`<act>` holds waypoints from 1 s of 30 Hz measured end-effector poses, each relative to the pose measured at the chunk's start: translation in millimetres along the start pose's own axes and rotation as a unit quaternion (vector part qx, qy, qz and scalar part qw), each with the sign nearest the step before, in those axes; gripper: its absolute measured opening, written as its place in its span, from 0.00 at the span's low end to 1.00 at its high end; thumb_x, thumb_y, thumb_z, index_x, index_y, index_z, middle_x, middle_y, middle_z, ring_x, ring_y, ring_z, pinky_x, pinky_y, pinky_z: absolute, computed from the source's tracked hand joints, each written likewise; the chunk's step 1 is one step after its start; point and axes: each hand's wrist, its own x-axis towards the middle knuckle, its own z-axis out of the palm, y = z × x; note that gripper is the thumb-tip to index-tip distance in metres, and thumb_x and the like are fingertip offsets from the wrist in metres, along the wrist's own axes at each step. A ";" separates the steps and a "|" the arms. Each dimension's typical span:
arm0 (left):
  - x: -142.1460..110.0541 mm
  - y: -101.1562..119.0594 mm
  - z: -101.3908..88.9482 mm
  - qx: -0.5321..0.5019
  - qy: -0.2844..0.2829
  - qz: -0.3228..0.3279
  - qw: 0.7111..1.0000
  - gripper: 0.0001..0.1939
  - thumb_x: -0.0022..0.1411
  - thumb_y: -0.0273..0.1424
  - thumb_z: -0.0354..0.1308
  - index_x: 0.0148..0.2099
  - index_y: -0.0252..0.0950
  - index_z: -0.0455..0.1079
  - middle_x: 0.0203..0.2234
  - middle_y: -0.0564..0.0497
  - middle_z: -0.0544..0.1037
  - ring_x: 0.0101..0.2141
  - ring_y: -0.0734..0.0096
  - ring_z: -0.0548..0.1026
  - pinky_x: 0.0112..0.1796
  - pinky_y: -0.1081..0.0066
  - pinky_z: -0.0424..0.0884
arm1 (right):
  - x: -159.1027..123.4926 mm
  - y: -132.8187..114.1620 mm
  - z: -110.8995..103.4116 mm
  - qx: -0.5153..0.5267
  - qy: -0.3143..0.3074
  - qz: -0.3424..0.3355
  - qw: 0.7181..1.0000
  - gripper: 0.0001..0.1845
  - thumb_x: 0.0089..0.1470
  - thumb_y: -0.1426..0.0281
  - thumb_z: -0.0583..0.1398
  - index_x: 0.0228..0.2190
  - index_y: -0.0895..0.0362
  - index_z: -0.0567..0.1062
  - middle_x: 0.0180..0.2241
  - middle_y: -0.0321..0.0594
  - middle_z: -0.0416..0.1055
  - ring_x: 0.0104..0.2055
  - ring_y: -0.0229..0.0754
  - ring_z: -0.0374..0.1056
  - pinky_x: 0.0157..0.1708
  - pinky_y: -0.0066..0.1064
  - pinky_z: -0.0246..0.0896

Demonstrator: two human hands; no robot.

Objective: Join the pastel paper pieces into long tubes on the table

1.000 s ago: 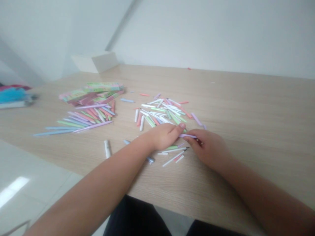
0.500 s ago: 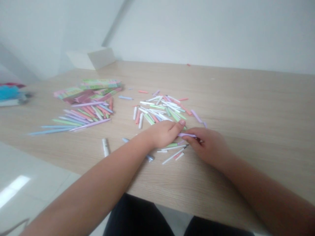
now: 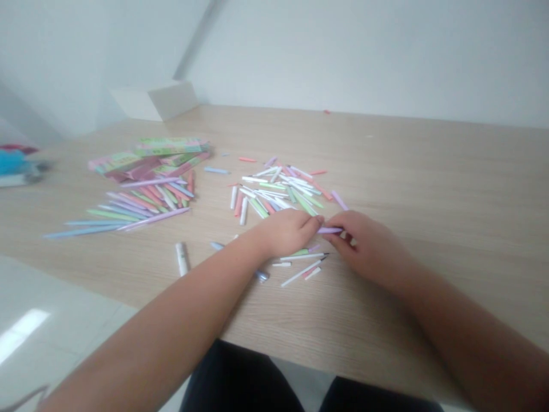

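My left hand [image 3: 287,233] and my right hand [image 3: 364,247] meet over the wooden table, both pinching a slim lilac pen [image 3: 330,230]. Its left end sits at my left fingertips, and its right end goes into my right fingers. Just behind my hands lies a loose heap of pastel pen parts [image 3: 278,191] in white, green, pink and lilac. Below my hands are a few thin white and green pens [image 3: 300,264]. A blue-capped pen [image 3: 261,276] lies partly hidden under my left wrist.
Further left lie a fanned row of long pastel pens [image 3: 137,212] and flat green-and-pink boxes [image 3: 150,158]. A white pen part [image 3: 182,258] lies alone. A white box [image 3: 152,101] stands at the table's back corner, and a teal object [image 3: 12,164] sits beyond the left edge.
My hands have drawn slightly closer around the lilac pen, and it has shifted a little up the picture. The whole view has also tilted slightly.
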 end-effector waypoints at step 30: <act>-2.4 3.5 -2.5 -0.056 0.003 -0.028 0.998 0.35 0.73 0.49 0.29 0.31 0.35 0.70 0.29 0.44 0.77 0.33 0.63 0.73 0.41 0.61 0.67 | -3.0 -3.9 -2.8 -0.046 -0.028 0.008 0.999 0.20 0.68 0.59 0.51 0.29 0.55 0.73 0.28 0.40 0.73 0.29 0.42 0.66 0.29 0.33 0.52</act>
